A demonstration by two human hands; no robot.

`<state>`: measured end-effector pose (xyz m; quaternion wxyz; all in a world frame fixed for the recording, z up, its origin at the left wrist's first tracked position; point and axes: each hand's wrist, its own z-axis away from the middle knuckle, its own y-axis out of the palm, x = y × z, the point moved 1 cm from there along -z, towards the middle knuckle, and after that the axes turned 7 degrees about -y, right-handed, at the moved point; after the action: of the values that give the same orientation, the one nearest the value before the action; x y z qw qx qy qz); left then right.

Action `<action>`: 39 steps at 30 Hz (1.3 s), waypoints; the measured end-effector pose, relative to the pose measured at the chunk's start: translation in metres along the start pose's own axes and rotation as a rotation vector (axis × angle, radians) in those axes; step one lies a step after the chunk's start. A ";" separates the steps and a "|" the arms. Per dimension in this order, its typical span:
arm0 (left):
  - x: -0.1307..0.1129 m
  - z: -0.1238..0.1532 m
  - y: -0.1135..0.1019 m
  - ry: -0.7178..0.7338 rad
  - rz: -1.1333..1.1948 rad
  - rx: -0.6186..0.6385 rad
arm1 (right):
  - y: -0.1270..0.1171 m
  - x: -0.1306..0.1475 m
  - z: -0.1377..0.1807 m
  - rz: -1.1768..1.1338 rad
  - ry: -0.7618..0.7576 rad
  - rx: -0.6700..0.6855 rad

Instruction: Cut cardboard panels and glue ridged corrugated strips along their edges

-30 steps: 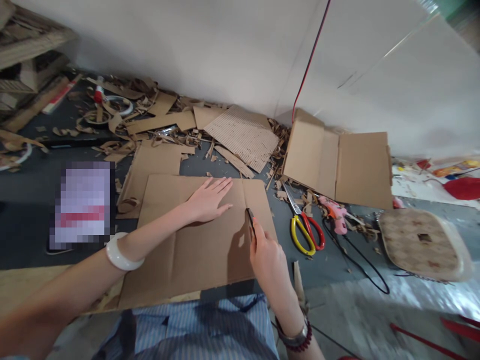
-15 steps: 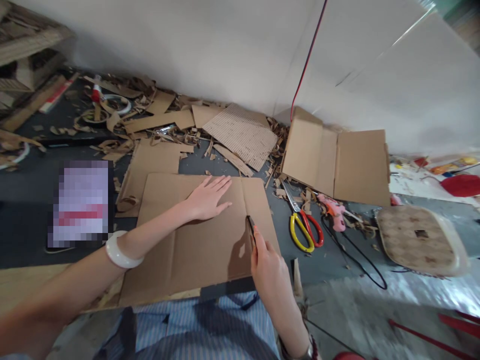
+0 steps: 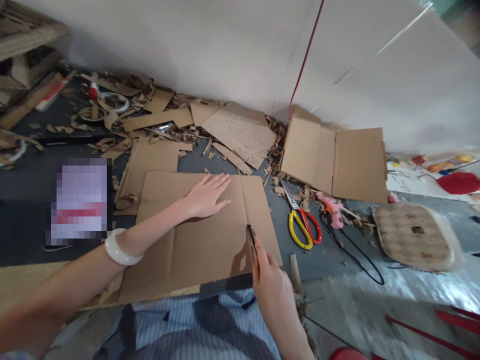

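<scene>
A large creased cardboard sheet (image 3: 210,250) lies flat on the dark table in front of me. My left hand (image 3: 207,196) presses on its upper middle, palm down with fingers spread. In my right hand (image 3: 270,272) is a slim dark utility knife (image 3: 252,234), its handle mostly hidden by my fingers. The knife's tip touches the sheet along a lengthwise crease near the right side. Scissors (image 3: 302,225) with one yellow and one red handle lie just right of the sheet.
A pink glue gun (image 3: 331,209) with a black cord lies beyond the scissors. Folded cardboard (image 3: 358,165) leans against the wall. A tablet-like device (image 3: 80,202) with a blurred screen is at left. Cardboard scraps (image 3: 157,117) litter the back. A patterned stool seat (image 3: 414,235) stands at right.
My right hand has drawn the knife a short way toward me along the crease. My left hand stays flat on the sheet. The whole view has shifted slightly.
</scene>
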<state>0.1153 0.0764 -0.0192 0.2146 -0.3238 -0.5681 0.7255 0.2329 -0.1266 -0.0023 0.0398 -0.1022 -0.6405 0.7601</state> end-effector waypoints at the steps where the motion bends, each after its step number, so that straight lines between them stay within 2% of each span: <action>1: 0.000 0.000 0.000 -0.002 0.000 0.001 | 0.003 0.000 0.002 0.010 0.001 -0.020; 18: 0.000 0.000 -0.001 0.000 -0.004 0.005 | 0.019 -0.004 0.029 0.066 -0.064 -0.226; 27: -0.001 0.000 -0.003 -0.006 -0.004 0.016 | 0.017 -0.007 0.051 0.081 -0.054 -0.087; 39: -0.001 0.000 -0.003 0.003 0.000 0.013 | 0.019 -0.008 0.068 0.093 -0.107 -0.107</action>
<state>0.1162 0.0767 -0.0162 0.2178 -0.3236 -0.5631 0.7285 0.2274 -0.1972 -0.0090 -0.0355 -0.0929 -0.6760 0.7302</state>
